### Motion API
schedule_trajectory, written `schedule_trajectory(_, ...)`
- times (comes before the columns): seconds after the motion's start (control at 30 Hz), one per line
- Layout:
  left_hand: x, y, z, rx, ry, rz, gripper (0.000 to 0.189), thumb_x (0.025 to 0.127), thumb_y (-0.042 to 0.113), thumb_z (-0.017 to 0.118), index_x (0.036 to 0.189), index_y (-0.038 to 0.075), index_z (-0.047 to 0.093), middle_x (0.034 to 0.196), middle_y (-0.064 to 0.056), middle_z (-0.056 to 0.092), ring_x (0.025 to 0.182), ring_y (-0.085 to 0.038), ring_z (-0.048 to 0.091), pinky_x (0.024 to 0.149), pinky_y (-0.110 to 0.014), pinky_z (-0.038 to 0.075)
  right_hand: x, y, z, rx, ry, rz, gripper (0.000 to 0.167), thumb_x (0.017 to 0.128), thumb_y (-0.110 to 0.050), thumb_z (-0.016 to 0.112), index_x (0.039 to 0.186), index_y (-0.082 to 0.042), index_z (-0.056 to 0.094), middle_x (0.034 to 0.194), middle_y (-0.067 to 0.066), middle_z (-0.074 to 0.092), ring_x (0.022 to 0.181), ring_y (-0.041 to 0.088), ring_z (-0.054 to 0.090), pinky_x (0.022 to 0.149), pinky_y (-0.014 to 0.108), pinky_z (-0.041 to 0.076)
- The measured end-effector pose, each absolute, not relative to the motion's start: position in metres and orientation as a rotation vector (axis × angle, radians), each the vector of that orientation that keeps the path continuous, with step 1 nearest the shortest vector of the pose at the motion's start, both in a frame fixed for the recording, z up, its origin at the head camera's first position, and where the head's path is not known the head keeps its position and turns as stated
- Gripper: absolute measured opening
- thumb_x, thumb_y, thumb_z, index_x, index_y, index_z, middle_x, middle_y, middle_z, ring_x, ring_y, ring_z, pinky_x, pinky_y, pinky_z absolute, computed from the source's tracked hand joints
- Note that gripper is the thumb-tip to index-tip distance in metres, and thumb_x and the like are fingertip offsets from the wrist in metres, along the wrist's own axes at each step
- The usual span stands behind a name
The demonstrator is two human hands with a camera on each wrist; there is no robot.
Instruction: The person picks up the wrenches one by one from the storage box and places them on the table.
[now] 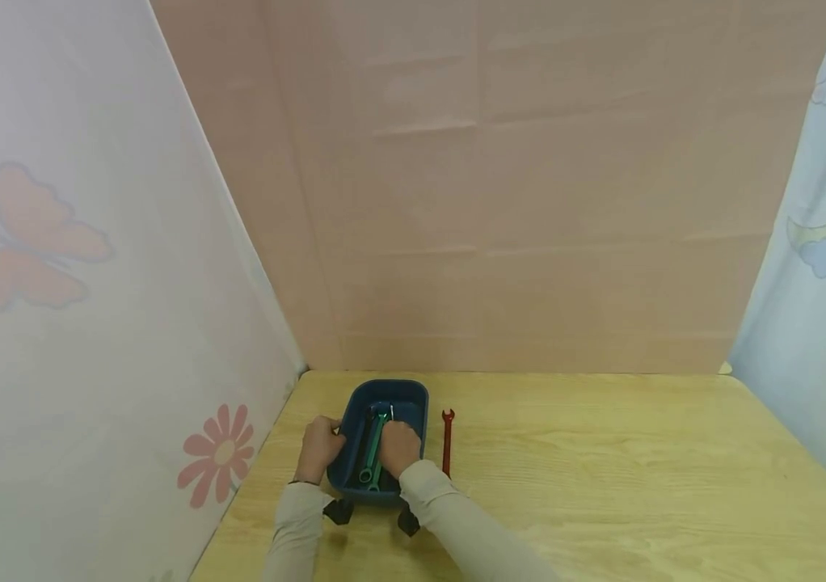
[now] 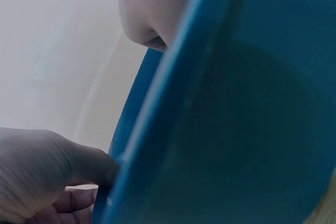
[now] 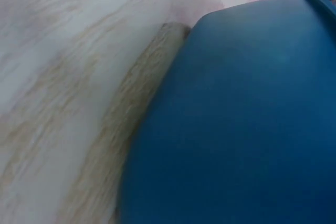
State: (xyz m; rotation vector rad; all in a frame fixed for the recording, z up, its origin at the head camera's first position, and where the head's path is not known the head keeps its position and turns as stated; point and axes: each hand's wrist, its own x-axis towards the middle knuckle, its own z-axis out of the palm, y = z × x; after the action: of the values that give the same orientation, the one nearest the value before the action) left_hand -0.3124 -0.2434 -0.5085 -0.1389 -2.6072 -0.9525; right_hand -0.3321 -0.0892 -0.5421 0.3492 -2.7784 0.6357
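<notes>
In the head view a dark blue basin point(image 1: 411, 393) stands at the table's left side. My left hand point(image 1: 321, 443) grips its left rim. My right hand point(image 1: 400, 446) is inside the basin with curled fingers, around what looks like a slim silvery wrench point(image 1: 392, 411) whose end shows above the fist; the rest is hidden. Green wrenches point(image 1: 373, 453) and a darker one point(image 1: 366, 436) lie on the basin floor beside that hand. The wrist views mostly show the basin's outer wall point(image 2: 252, 129) point(image 3: 226, 124).
A red wrench point(image 1: 447, 443) lies on the wooden table point(image 1: 602, 453) just right of the basin, its near end hidden by my right sleeve. Black pieces point(image 1: 339, 511) sit by both wrists. A patterned white sheet point(image 1: 129, 347) borders the left, a brownish one point(image 1: 529, 242) the back.
</notes>
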Motion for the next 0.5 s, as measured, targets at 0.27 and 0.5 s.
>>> schedule_trajectory(0.27,-0.311,-0.244,-0.513,-0.147,-2.628,-0.959,0.034,0.069,-0.015,0.061,0.101,-0.013,0.073,0.091,-0.027,0.071,0.049,-0.011,0.036,0.047,-0.025,0.031,-0.331,-0.087,-0.541,0.327,-2.855,0.703,0.020,0.083,-0.005,0.073,0.065,-0.008,0.064,0.061,0.008,0.062,0.052,0.021,0.060,0.046,0.036,0.048)
schedule_trajectory(0.5,-0.312,-0.246,-0.509,-0.140,-2.612,-0.935,0.034,0.068,-0.014,0.062,0.101,-0.014,0.073,0.086,-0.024,0.071,0.049,-0.010,0.036,0.047,-0.025,0.031,-0.329,-0.086,-0.531,0.331,-2.850,0.800,0.020,0.083,-0.001,0.072,0.066,-0.007,0.064,0.061,0.009,0.062,0.052,0.021,0.060,0.045,0.034,0.047)
